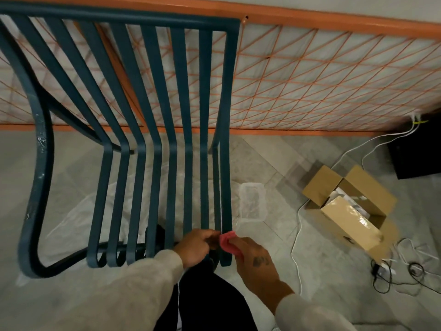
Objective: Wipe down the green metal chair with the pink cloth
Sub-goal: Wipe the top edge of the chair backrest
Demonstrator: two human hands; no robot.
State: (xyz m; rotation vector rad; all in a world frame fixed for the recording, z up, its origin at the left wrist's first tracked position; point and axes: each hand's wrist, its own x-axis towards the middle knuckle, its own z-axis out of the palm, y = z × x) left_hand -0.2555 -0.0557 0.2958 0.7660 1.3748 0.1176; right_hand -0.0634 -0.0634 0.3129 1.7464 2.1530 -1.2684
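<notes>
Right hand [256, 261] pinches the pink cloth [228, 242] against the front end of the green metal chair's [205, 91] rightmost slat; left hand [194, 247] is just beside it, fingers curled at the neighbouring slats; what they grip, cannot tell.

One green metal chair [177, 91], one pink cloth [228, 243] and two hands, a left hand [194, 247] and a right hand [255, 261]. On the floor one open cardboard box [322, 185] and one clear plastic container [253, 201]. Behind, one orange grid railing [334, 23].
</notes>
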